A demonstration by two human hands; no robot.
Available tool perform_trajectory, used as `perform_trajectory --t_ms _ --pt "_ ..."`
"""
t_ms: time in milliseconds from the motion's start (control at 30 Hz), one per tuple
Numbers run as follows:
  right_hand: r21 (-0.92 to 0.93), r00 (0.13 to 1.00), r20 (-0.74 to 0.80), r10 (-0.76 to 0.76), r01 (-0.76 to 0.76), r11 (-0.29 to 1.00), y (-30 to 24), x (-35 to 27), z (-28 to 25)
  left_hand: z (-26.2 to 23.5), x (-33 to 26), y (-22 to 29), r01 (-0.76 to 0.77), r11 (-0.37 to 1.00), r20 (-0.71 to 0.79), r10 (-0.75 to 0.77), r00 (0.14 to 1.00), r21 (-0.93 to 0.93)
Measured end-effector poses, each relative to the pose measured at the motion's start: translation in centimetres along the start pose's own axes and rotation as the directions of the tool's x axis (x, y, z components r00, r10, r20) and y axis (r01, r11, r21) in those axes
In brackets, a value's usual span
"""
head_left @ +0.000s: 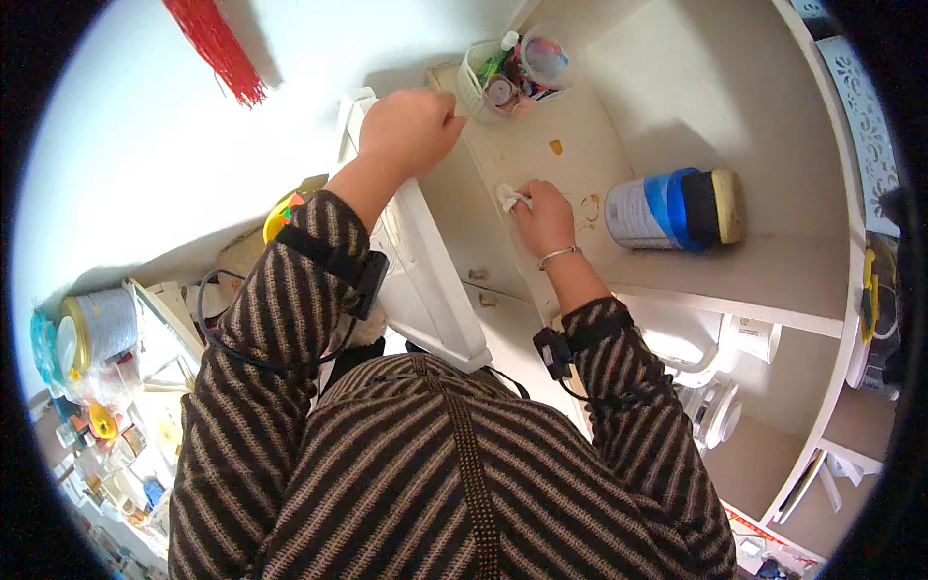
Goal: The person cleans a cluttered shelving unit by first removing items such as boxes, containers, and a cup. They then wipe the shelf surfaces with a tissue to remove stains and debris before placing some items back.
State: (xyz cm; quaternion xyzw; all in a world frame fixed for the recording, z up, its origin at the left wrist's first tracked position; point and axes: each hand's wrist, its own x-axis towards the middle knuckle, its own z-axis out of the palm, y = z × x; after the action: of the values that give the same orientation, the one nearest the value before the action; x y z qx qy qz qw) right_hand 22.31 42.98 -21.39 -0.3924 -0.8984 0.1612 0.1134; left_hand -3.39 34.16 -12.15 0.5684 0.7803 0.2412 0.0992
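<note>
My right hand [547, 220], with a bracelet at its wrist, pinches a crumpled white tissue [510, 197]. The tissue touches the cream shelf [527, 164] near its front edge. Brownish stains [592, 206] mark the shelf just right of this hand, and another yellow-brown spot [556, 147] lies farther back. My left hand [411, 130] is closed above the far end of a white tray-like panel [425, 271]; its fingertips are hidden, so what it grips, if anything, does not show. To the right, a blue and white jar [657, 210] with a black and cream end appears on the shelf.
A pale basket [474, 82] full of small items stands at the shelf's far left corner, next to a clear round tub [545, 60]. A red tassel [217, 48] hangs on the wall. Lower shelves at right hold white dishes [713, 411]. Clutter and a large jar [101, 324] are at left.
</note>
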Motion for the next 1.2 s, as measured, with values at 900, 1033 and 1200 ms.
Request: perform_trajectory --t_ms 900,1033,1200 --pt "-0.139 0.99 -0.14 0.016 -0.036 0.99 -3.4 7.4 0.1 0.3 -0.1 0.1 -0.032 0.999 -0.051 0.033 0.998 0.027" --pt "-0.131 0.998 -0.014 0.062 -0.063 0.989 -4.6 6.6 -0.1 0.2 0.0 -0.1 -0.032 0.999 -0.045 0.033 0.998 0.019" --pt "-0.08 0.994 -0.028 0.103 -0.105 0.991 -2.1 5.9 -0.3 0.2 -0.1 0.1 -0.008 1.0 -0.014 0.008 1.0 0.014"
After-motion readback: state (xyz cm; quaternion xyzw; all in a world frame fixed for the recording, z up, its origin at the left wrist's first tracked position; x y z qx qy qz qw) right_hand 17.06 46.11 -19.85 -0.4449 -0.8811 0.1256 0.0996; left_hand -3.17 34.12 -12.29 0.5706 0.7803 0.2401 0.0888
